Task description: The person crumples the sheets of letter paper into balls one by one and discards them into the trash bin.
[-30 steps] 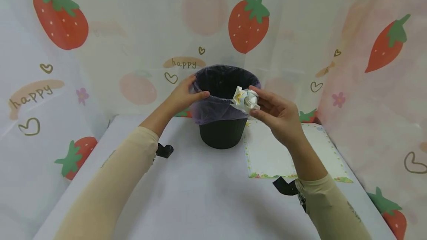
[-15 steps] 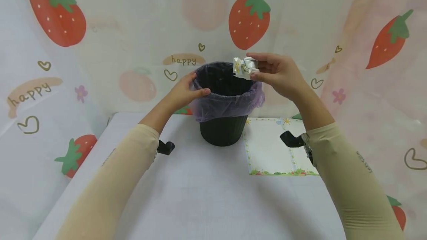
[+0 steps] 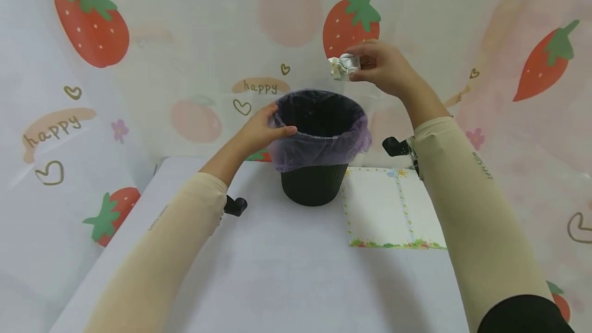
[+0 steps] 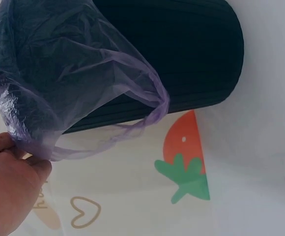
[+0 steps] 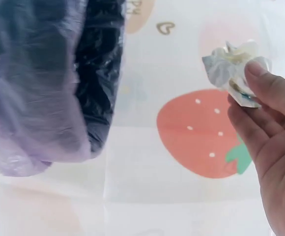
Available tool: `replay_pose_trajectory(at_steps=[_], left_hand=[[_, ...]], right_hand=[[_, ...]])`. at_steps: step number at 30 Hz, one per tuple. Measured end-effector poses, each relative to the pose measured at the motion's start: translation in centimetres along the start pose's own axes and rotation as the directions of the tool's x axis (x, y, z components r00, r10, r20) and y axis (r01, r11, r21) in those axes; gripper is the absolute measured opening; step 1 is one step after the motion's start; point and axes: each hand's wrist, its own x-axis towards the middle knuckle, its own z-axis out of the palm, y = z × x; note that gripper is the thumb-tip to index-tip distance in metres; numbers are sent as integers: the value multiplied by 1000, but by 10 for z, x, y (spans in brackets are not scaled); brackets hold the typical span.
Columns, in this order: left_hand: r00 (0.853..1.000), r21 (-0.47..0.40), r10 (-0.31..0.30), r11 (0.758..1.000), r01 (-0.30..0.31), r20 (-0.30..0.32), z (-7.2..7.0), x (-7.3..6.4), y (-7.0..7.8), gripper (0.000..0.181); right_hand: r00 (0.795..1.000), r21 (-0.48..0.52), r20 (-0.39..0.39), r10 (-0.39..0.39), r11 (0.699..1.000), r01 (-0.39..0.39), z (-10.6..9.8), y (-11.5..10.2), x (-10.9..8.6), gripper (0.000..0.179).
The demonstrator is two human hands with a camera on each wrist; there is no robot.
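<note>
A black trash can stands upright on the table, lined with a translucent purple trash bag folded over its rim. My left hand grips the can's left rim through the bag, thumb at the front. In the left wrist view, the left fingers curl at the bagged edge. Above the can's opening and a little to its right, my right hand pinches a crumpled ball of paper between thumb and fingers. The right wrist view shows the paper ball apart from the bag, with coloured print on it.
A white sheet with a flowery border lies on the table right of the can. The white table meets a strawberry-printed curtain at the back and sides. Black wrist mounts stick out near both sleeves.
My right hand has lifted the crumpled paper from in front of the can's rim to above its opening. The left hand keeps its hold on the rim.
</note>
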Motion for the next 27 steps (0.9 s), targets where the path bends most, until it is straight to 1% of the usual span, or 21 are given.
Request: replay_pose_trajectory(at_steps=[3, 7, 12, 15, 18, 19, 22, 27], left_hand=[[1000, 9, 4, 1000, -4, -1, 1, -1, 0, 104], [1000, 10, 5, 1000, -5, -4, 4, -2, -2, 104], [1000, -3, 0, 1000, 0, -5, 4, 1, -1, 104], [1000, -7, 2, 1000, -2, -10, 5, 2, 0, 104], [1000, -2, 9, 1000, -9, -17, 6, 4, 0, 103], [1000, 1, 12, 1000, -12, -18, 7, 4, 0, 102], [1000, 2, 13, 1000, -13, -17, 7, 4, 0, 102], [1000, 3, 7, 1000, -7, -17, 7, 5, 2, 103]], right_hand=[[997, -33, 52, 53, 998, -51, -3, 1, 11, 56], [987, -97, 110, 114, 990, -103, -3, -3, 22, 57], [978, -142, 168, 120, 985, -97, 1, -10, 32, 58], [975, -142, 195, 110, 986, -83, 5, -12, 36, 59], [970, -145, 215, 115, 986, -85, 9, -13, 40, 60], [968, -144, 219, 120, 985, -89, 10, -14, 40, 61], [968, -185, 211, 134, 978, -95, 12, -16, 43, 62], [984, -241, 125, 128, 966, -95, 14, -17, 47, 55]])
